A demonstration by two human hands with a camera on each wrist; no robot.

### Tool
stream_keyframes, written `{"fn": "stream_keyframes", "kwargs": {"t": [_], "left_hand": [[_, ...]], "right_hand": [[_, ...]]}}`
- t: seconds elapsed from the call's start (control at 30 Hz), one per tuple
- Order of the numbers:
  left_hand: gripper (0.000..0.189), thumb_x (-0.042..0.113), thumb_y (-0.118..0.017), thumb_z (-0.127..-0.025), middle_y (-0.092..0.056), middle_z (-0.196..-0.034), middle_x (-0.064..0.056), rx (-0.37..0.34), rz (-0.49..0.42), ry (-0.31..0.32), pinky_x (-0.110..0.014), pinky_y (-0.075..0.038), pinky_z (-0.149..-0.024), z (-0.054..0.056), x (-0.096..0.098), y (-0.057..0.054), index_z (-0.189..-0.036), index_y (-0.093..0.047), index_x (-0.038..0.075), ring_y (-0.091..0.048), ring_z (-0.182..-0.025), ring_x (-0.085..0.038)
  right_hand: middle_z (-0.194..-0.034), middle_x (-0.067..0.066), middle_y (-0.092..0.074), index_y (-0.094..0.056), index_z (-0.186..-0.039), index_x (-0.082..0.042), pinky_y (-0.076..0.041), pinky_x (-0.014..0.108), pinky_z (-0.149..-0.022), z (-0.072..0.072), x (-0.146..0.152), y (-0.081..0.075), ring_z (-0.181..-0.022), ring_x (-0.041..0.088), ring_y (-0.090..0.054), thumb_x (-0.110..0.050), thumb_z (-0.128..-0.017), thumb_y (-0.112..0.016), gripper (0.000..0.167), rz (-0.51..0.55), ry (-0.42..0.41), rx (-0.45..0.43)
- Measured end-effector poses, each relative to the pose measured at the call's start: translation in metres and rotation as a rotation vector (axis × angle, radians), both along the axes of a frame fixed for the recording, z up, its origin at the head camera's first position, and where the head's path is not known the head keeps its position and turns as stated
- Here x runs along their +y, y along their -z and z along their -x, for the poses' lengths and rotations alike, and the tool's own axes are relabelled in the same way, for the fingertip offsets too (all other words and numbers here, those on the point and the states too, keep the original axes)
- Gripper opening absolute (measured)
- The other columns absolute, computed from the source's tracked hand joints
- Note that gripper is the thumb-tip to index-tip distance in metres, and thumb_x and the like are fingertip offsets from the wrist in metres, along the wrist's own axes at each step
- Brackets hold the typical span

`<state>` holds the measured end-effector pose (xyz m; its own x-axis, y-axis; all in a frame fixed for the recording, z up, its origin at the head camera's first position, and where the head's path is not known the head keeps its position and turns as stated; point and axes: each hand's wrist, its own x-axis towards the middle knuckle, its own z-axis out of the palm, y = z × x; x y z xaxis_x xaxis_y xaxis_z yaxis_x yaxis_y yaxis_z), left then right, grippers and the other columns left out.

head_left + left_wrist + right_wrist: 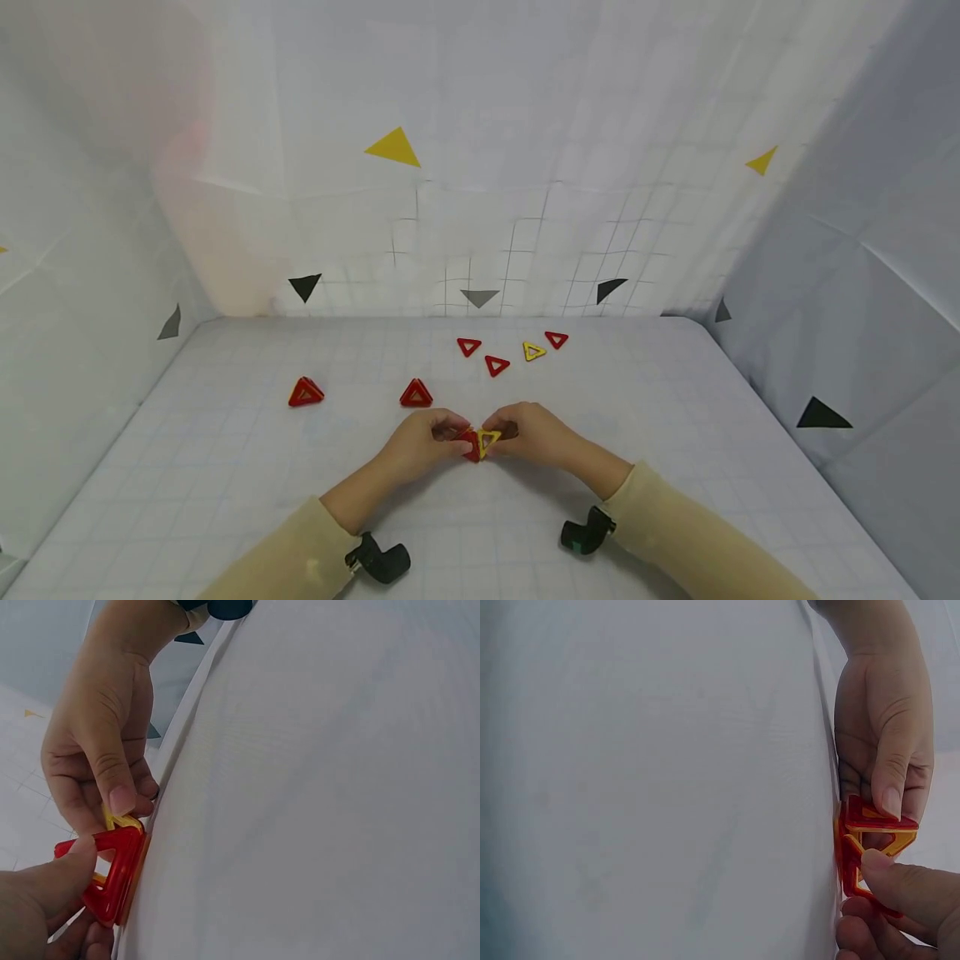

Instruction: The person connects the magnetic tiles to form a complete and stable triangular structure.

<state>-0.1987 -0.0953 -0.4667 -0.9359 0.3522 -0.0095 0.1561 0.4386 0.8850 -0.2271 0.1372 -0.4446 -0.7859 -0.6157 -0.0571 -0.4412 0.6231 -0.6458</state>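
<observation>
The red piece (126, 866) and the yellow piece (481, 447) meet edge to edge at an angle, both tilted up, between the two hands near the middle of the table (637, 383). I see them as hollow triangular frames with rounded corners. The red is deep and glossy in my left wrist feed; the yellow runs toward orange in my right wrist feed, where the frames overlap. A strip of orange shows along the red edge nearest the table. Whether the pair touches the surface, I cannot tell.

My left hand (426, 444) pinches the red piece, thumb laid across its face. My right hand (536, 435) pinches the yellow piece between thumb and fingers.

Just beyond the left hand is the right pyramid (416, 403), red, its sides leaning together; the left pyramid (305, 386), alike in colour, lies well apart to the left. Farther back are three red triangles (468, 340) and a yellow triangle (526, 351), lying flat and apart from one another.

The table is white with a faint grid. Beige sleeves (277, 554) reach in from the near side, a dark wrist camera (386, 564) at each cuff. White drapes (525, 75) with yellow and dark triangular marks (305, 287) stand around it.
</observation>
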Motion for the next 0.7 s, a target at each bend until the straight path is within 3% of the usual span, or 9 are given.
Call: {"fn": "stream_keyframes", "kwargs": {"t": [0.3,0.7], "left_hand": [[0.026,0.02,-0.079,-0.087,-0.071,-0.094,0.004,0.003,-0.007,0.012,-0.031,-0.052,-0.079,-0.001,0.0,-0.001,-0.109,-0.072,0.009,-0.064,-0.087,-0.012],[0.028,0.014,-0.078,-0.088,-0.073,-0.1,0.005,0.001,0.027,0.096,-0.027,-0.053,-0.085,0.003,-0.011,-0.002,-0.115,-0.073,0.01,-0.066,-0.093,-0.011]], "right_hand": [[-0.096,-0.004,-0.073,-0.073,-0.11,-0.008,-0.054,0.026,-0.075,-0.001,-0.001,-0.001,-0.082,0.007,-0.064,-0.017,-0.085,-0.082,0.028,0.016,0.01,-0.017],[-0.093,-0.007,-0.071,-0.073,-0.11,-0.009,-0.053,0.025,-0.072,-0.003,-0.004,-0.001,-0.08,0.007,-0.063,-0.019,-0.083,-0.083,0.03,0.039,0.025,-0.041]]}}
